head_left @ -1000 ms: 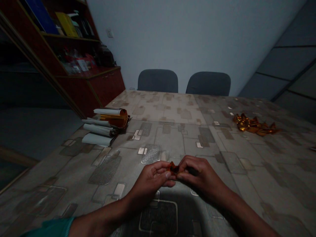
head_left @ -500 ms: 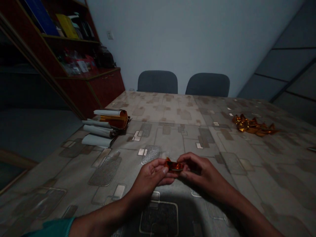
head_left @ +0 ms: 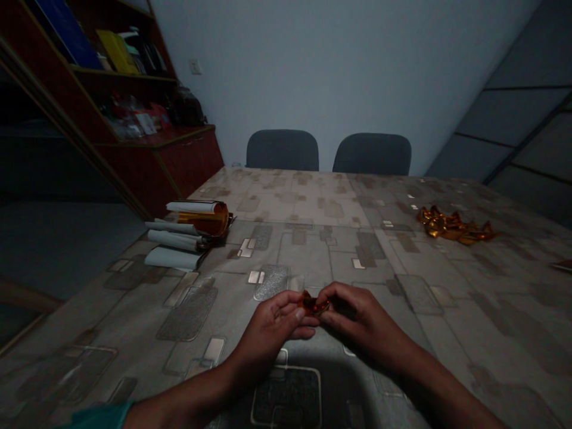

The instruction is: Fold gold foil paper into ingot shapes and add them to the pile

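Foil piece (head_left: pixel 313 303), orange-gold and crumpled, head view: pinched up between both hands, over the near part of the tabletop (head_left: pixel 313 253). Contact with the surface: none visible, though height is hard to judge.

Left hand (head_left: pixel 272 325): mostly closed, fingers curled in, tips on the foil's left side. Right hand (head_left: pixel 361 319): mostly closed, fingers arched over, gripping the foil's right side. Hands almost touching, only the foil between them. Teal sleeve (head_left: pixel 100 416) on the left forearm, at the bottom edge of the frame.

Left on the tabletop, well apart from the hands: white paper rolls (head_left: pixel 176 241), stacked loosely, with an orange foil roll (head_left: pixel 205 219) lying against them at the far end. Right on the tabletop, also well apart: gold foil pile (head_left: pixel 453 225), crumpled pieces in a loose row. Small reddish item (head_left: pixel 562 265) at the right edge of the frame, too dark to identify.

Beyond the far edge: two dark chairs (head_left: pixel 282 150) (head_left: pixel 372 154), side by side against a pale wall (head_left: pixel 335 65). Far left: dark red shelf unit (head_left: pixel 156 161), with a blue binder (head_left: pixel 67 36) and a yellow binder (head_left: pixel 117 50) on the top shelf, and a dark bag (head_left: pixel 185 107) on the lower one.
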`<state>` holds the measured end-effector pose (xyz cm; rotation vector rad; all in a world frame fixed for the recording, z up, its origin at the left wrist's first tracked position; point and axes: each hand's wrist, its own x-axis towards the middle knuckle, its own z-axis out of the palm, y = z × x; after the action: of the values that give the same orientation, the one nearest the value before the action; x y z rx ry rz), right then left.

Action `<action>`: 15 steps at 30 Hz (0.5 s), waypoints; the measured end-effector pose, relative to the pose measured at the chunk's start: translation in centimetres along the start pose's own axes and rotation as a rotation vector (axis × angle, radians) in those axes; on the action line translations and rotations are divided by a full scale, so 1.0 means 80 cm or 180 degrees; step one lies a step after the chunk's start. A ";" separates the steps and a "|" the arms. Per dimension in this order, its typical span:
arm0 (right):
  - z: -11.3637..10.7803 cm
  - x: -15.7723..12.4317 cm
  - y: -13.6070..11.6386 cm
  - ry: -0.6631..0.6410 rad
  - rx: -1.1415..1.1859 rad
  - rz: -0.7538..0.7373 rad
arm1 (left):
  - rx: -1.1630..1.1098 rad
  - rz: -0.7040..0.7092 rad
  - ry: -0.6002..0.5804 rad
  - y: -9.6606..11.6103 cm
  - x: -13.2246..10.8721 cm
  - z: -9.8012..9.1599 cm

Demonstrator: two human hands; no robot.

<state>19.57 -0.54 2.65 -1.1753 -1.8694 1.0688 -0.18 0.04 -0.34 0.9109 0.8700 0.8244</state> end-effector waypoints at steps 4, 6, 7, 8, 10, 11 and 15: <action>0.000 0.002 -0.003 0.0039 -0.0004 -0.0031 | -0.0025 -0.0080 -0.0009 0.002 -0.001 0.001; 0.001 0.003 -0.004 0.0053 -0.0075 -0.0074 | -0.0020 -0.0090 -0.0066 0.003 -0.003 0.002; 0.002 0.004 -0.003 0.0067 -0.0114 -0.0080 | -0.0027 -0.0076 -0.0086 0.002 -0.003 0.003; 0.004 0.004 -0.003 0.0086 -0.0161 -0.0081 | -0.0036 -0.0058 -0.0099 0.001 -0.004 0.003; 0.006 0.004 0.000 0.0151 -0.0262 -0.0092 | -0.0054 -0.0032 -0.0110 -0.001 -0.004 0.003; 0.007 0.004 0.002 0.0172 -0.0297 -0.0100 | -0.0064 -0.0033 -0.0112 -0.002 -0.004 0.002; 0.009 0.005 0.007 0.0116 -0.0252 -0.0190 | -0.0082 -0.0083 -0.0020 -0.002 -0.001 0.002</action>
<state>19.03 -0.26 1.92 -1.1682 -1.9217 0.9422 -0.05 -0.15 -0.36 0.8775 0.8624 0.8081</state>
